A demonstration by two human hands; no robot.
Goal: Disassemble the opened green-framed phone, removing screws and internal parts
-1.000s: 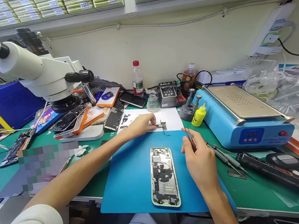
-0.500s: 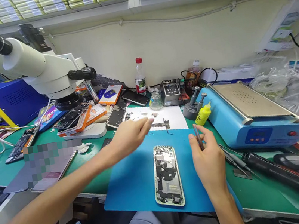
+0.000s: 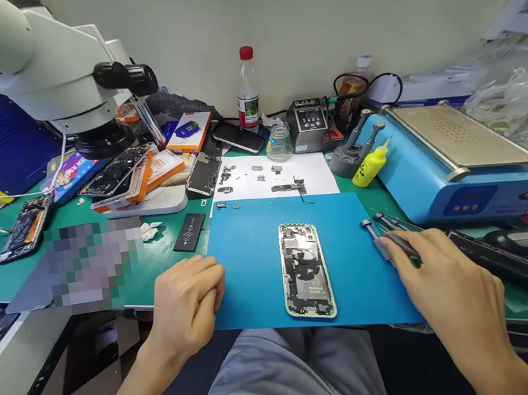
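Note:
At the left edge of the blue mat [image 3: 257,279], my left hand [image 3: 187,300] is closed with its fingers curled under; nothing sticks out of it. My right hand [image 3: 450,281] is at the mat's right edge, thumb and fingers on a small grey screwdriver [image 3: 370,232] with a round cap. Dark slim tools [image 3: 393,224] lie close to those fingers, partly hidden. Between my hands lies an opened phone housing [image 3: 306,271] with a pale green frame, its inside facing up. Neither hand touches it.
White paper [image 3: 247,190] behind the mat bears small phone parts and a logic board [image 3: 287,187]. A black battery [image 3: 189,232] lies left. A screwdriver stand [image 3: 346,161], yellow bottle [image 3: 372,166] and blue heating plate [image 3: 462,183] stand right; a microscope [image 3: 71,88] overhangs the left.
My left hand has drawn back from above the white paper to the mat's left edge. My right hand has moved outward and turned palm down with the tool. The view has tilted downward.

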